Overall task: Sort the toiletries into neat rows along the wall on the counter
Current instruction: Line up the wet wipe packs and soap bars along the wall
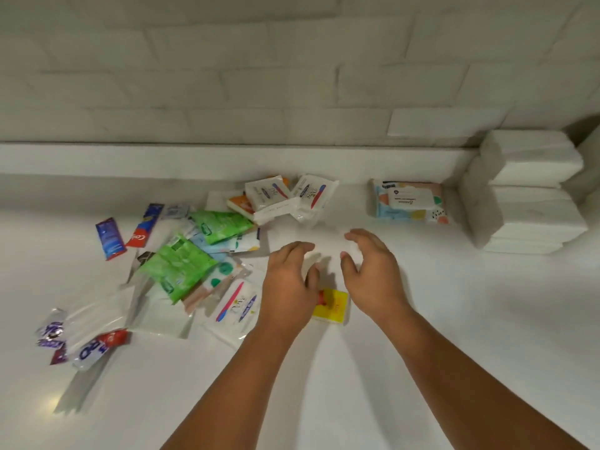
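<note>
While both hands, left (289, 280) and right (373, 271), hover empty with fingers spread, the yellow packet (331, 306) lies between the wrists. Its long axis runs toward the wall; left hand nearer.

The wall (227, 76) behind the work area is faced with white rectangular tiles laid in a staggered brick pattern, with grey grout lines between courses. One tile near the right end reads brighter than its neighbours. At the base of the wall, a low white ledge (194, 159) runs horizontally across the view.
</note>
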`<state>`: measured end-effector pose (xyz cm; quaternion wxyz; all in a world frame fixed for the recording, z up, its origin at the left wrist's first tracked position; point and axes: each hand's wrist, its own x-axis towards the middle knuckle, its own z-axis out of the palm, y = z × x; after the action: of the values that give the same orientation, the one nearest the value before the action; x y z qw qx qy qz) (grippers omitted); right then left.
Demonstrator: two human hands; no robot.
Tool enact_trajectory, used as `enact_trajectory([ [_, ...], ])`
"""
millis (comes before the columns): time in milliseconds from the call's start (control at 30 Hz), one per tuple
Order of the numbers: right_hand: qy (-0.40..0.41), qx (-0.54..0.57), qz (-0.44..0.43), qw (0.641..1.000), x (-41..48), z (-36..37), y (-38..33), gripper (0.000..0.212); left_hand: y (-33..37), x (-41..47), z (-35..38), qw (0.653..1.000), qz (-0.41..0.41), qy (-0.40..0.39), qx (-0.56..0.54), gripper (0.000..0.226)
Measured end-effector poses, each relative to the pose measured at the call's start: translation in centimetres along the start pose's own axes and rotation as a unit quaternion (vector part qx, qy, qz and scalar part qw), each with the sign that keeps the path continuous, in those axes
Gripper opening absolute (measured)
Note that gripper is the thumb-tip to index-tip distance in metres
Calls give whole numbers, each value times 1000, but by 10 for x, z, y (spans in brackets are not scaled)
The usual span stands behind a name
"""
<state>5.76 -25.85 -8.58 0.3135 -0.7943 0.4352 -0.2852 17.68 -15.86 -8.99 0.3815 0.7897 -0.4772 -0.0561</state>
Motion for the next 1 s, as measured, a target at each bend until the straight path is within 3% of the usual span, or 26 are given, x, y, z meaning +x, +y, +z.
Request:
enact_trajectory([
  [333, -102, 89, 15, 991, -42, 88, -108, 26, -87, -31, -110, 997, 19, 8, 75, 33],
  [467, -134, 45, 20, 990, -48, 114, -131, 37, -112, -40, -125, 994, 49, -14, 100, 38],
  [567, -162, -51, -20, 985, -46, 132, -134, 49, -128, -43, -131, 989, 78, -11, 123, 42],
  [833, -78, -182, -137, 971, -31, 143, -140, 15, -159, -40, -146, 986, 100, -31, 128, 48],
  [1000, -88, -117, -160, 976, -28, 143, -155, 12, -170, -36, -156, 991, 83, -22, 104, 54],
])
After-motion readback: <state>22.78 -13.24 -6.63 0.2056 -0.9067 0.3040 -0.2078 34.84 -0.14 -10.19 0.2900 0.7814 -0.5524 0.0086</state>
